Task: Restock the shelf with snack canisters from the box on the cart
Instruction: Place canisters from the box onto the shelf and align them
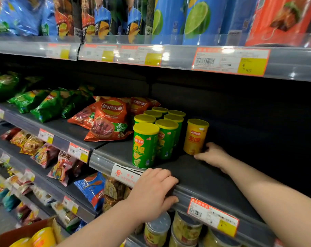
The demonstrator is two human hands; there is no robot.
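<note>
R hand [213, 155]: thumb and fingers curled round foot of yellow canister [196, 135]; low grip, prob. to slide it square.
Item position: on mid shelf [204, 175], just beside green canisters [145, 145], small gap between; leans slightly, not yet seated.
L hand [151, 191]: fingers hooked over shelf edge [184, 196], thumb under rail; holds no stock. Judged a brace while other arm reaches in.
Layout: green canisters upright, two rows front to back. Yellow placed to their right, evid. to keep flavours apart.
Supply: box [23, 230] lower left, more yellow stock visible inside; cart not in view.
Progress: judged early; much bare shelf right of yellow canister.
Risk: tilt could knock neighbouring row.
</note>
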